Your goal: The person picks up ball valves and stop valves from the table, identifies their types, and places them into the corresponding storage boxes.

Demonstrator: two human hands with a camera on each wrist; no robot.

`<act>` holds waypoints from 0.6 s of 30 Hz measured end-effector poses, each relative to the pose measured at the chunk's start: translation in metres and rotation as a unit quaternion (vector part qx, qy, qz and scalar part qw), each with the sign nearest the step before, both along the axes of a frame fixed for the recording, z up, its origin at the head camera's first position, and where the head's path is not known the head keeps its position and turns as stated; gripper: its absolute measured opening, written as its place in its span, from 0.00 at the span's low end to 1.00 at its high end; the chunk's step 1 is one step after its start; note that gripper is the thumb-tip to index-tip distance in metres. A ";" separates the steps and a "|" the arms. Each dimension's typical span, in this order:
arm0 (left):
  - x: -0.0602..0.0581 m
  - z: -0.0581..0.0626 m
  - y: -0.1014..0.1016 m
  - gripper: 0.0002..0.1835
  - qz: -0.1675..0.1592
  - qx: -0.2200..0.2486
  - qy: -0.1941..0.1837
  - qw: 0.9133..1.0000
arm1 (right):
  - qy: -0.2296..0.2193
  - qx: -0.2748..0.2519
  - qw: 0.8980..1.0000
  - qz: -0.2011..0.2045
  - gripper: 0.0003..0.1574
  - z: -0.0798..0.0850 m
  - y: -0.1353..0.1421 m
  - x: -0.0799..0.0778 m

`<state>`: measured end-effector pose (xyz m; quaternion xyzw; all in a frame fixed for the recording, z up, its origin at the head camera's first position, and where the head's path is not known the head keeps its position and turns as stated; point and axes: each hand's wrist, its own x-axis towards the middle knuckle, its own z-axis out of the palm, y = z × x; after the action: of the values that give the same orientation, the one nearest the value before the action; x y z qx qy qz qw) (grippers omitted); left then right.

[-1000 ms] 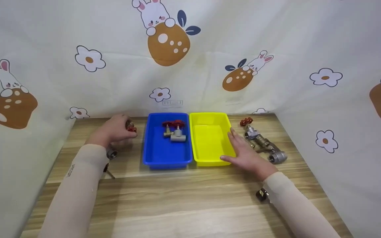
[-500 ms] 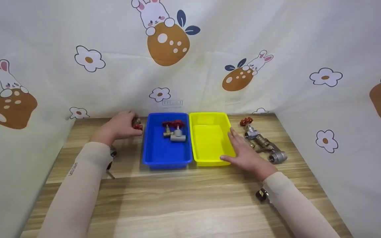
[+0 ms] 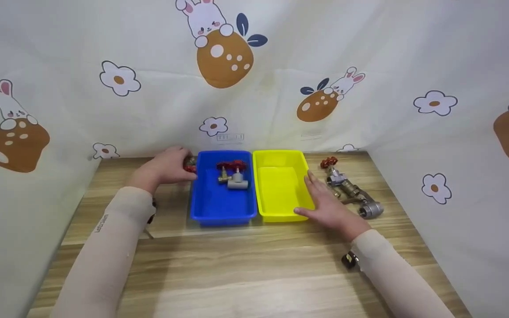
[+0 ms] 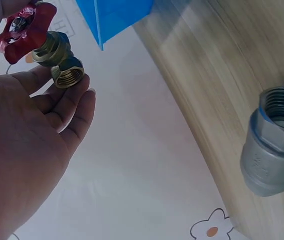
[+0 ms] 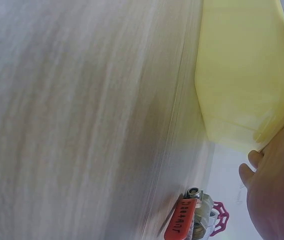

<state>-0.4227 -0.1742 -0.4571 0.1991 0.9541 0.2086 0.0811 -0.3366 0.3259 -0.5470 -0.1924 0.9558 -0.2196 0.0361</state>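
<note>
Near the blue bin's left wall, my left hand grips a brass gate valve with a red handwheel. The left wrist view shows the wheel pinched by the thumb and the brass body lying along the fingers. Inside the blue bin rest a grey gate valve and a smaller brass valve, both with red wheels. My right hand lies along the right wall of the yellow bin, fingers straight, thumb over its front corner. The yellow bin holds nothing.
Several metal valves, among them a silver one with a red wheel and a silver threaded one, lie right of the bins. A silver threaded valve lies left, mostly behind my left forearm. Patterned cloth surrounds the table.
My left hand has carried the brass gate valve rightward to the blue bin's left rim. My right hand has stayed at the yellow bin.
</note>
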 end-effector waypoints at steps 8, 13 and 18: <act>0.001 0.006 0.012 0.43 -0.006 -0.007 -0.024 1.000 | 0.005 0.005 1.000 0.000 0.75 0.000 0.001 -0.001; 0.000 0.010 0.021 0.41 -0.014 -0.024 -0.026 0.999 | -0.004 0.009 1.000 -0.004 0.74 0.000 0.000 0.000; -0.003 0.011 0.029 0.41 -0.022 -0.037 -0.028 0.999 | -0.008 0.006 1.000 -0.007 0.75 0.002 0.000 0.000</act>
<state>-0.4255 -0.1449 -0.4463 0.2111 0.9538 0.1768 0.1198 -0.3365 0.3260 -0.5455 -0.1841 0.9580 -0.2155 0.0431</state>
